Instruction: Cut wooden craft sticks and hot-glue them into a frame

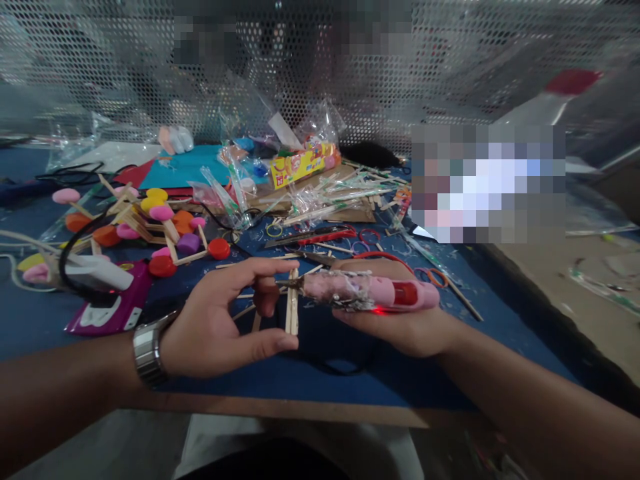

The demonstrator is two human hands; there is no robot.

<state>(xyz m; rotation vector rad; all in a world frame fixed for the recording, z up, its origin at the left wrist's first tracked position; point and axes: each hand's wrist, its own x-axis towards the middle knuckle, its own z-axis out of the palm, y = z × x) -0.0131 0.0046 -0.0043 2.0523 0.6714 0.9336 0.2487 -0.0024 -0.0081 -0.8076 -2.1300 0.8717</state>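
Gluing, I'd say — left hand pinches wooden sticks, right hand holds the glue gun — steadiness needed next.

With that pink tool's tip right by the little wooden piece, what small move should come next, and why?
Probably draw the nozzle slowly toward the nearer end: the left hand pinches the wooden piece by its ends, while the right hand holds the pink glue gun with its nozzle near the farther end.
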